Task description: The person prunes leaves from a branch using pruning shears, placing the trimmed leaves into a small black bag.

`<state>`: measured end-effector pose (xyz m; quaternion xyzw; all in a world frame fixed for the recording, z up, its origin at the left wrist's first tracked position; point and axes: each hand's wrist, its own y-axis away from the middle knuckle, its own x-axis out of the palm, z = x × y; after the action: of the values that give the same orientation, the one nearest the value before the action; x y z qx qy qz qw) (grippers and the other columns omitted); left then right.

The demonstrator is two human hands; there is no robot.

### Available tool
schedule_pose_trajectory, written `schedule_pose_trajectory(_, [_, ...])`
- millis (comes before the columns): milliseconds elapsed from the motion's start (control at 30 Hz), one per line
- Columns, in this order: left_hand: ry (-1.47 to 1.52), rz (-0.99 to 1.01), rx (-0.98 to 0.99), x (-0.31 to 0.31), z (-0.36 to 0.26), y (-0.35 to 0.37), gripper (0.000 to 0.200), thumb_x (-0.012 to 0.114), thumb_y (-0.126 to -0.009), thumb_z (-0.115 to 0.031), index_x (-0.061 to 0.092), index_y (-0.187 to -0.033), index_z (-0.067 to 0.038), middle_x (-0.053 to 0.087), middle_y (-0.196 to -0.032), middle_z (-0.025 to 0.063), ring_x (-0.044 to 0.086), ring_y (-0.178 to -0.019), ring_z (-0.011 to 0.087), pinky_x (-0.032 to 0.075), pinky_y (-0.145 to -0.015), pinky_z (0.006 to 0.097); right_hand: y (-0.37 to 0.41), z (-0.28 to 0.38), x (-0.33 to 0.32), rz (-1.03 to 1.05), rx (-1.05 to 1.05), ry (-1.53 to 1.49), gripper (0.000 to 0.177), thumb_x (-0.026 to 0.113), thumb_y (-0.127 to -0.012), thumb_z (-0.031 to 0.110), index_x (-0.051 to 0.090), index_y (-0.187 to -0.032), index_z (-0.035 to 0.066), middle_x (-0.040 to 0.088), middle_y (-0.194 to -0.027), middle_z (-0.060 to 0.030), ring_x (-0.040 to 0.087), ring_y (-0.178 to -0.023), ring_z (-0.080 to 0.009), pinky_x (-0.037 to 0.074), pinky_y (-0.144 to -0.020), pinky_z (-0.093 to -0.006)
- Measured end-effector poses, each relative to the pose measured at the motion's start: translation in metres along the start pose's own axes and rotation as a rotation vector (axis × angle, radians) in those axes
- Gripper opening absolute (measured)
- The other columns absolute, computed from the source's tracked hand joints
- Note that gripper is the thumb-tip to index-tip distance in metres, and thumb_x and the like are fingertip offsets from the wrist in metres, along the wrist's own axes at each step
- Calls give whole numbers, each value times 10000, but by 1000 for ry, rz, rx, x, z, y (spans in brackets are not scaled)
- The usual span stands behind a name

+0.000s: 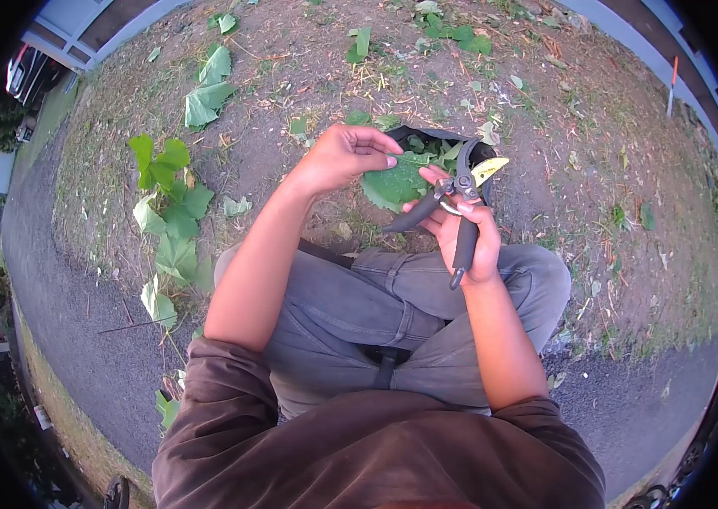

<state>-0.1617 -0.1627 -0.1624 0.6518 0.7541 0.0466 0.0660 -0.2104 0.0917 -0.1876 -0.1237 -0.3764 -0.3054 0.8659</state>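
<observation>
My left hand (344, 159) pinches the upper edge of a broad green leaf (393, 188) between thumb and fingertips. Across from it, my right hand (475, 242) holds a pair of pruning shears (465, 185) with dark handles and a yellow blade. The shears' handles are spread and the blade points up and to the right. Fingertips of the right hand reach close to the leaf's right side. Just beyond both hands stands a black bag (427, 133) with green leaves (448, 155) inside, partly hidden behind the held leaf and the shears.
A leafy vine (176, 222) trails over the ground to my left, with more cut leaves (209, 89) farther ahead. My crossed legs (333, 297) lie just below the hands. Asphalt (87, 314) borders the dirt, and an orange stake (673, 85) stands far right.
</observation>
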Motion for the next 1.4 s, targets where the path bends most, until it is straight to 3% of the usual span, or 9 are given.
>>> schedule_pose_trajectory(333, [-56,-42,38,6,1,1,176,757,-925,-48,764,-1096,-11,768,-1038,71,722,-948,112,569,-841,266,-1,0,-1,17,9,36,743,494,-939,296,313,-1572,-50,459,-1567,-204,633,-1232,-422,454,-1122,-537])
schedule_pose_trajectory(567, [-55,-77,59,9,-3,1,171,755,-935,-35,751,-1101,4,779,-1032,63,737,-997,119,579,-890,260,-1,-1,-2,-19,-3,-25,717,484,-956,302,334,-1564,-46,484,-1549,-195,642,-1216,-436,460,-1117,-541])
schedule_pose_trajectory(633, [-81,-80,48,8,-2,0,180,759,-932,-36,751,-1106,8,780,-1034,67,740,-988,119,580,-888,260,-1,-3,-3,-63,-25,-34,586,480,-952,327,534,-1418,-24,473,-1569,-232,654,-1178,-477,485,-1084,-583])
schedule_pose_trajectory(767, [-74,-87,62,8,-3,2,193,791,-914,-90,773,-1087,-7,782,-1025,84,743,-959,130,581,-858,274,-1,-2,-1,-63,-28,7,583,480,-956,328,535,-1420,-22,475,-1566,-233,652,-1182,-475,482,-1083,-589])
schedule_pose_trajectory(833, [-59,-87,64,8,-2,0,194,790,-915,-90,776,-1090,-7,785,-1030,89,746,-969,135,581,-861,276,0,-1,-3,-11,-17,-12,678,483,-963,299,372,-1541,-39,488,-1549,-191,646,-1209,-437,453,-1114,-553])
schedule_pose_trajectory(1100, [-125,-70,59,8,-7,3,231,752,-935,-51,751,-1159,6,785,-1044,81,743,-993,120,576,-869,258,0,-2,-4,-11,-23,-21,674,487,-961,299,378,-1534,-38,484,-1547,-194,646,-1209,-433,458,-1110,-548])
schedule_pose_trajectory(1367, [-152,-72,64,8,-5,4,190,705,-926,-20,754,-1108,5,772,-971,47,720,-923,83,551,-807,237,0,-2,-3,-4,-29,-7,665,485,-963,293,380,-1533,-36,475,-1551,-198,646,-1212,-435,464,-1108,-548])
schedule_pose_trajectory(1400, [-167,-66,56,8,-6,4,183,703,-925,-20,755,-1099,6,771,-961,44,713,-916,76,545,-796,234,0,-2,-3,-30,-36,3,642,481,-961,316,440,-1495,-38,471,-1560,-220,649,-1202,-446,473,-1098,-563])
